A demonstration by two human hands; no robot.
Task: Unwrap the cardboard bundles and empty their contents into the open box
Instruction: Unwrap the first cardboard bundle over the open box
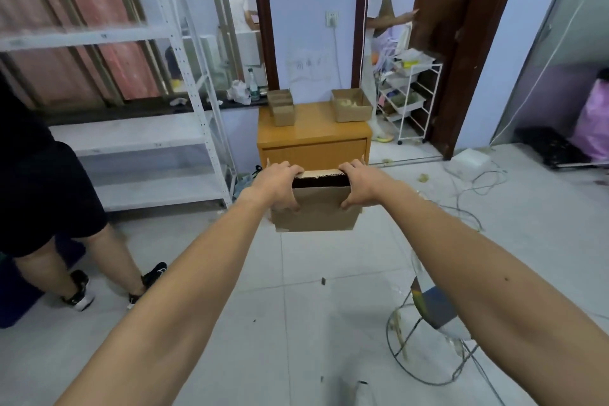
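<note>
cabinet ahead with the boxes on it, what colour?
Orange-yellow wood cabinet, glossy top; the head view shows it.

Open tiled floor ahead, orange cabinet beyond, white shelving left, cables and wire stand right

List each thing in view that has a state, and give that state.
cardboard bundle, held in the air
left hand, grips the bundle's left side
right hand, grips the bundle's right side
open box, open on the cabinet, pale contents inside
stacked bundles, on the cabinet, untouched
</note>
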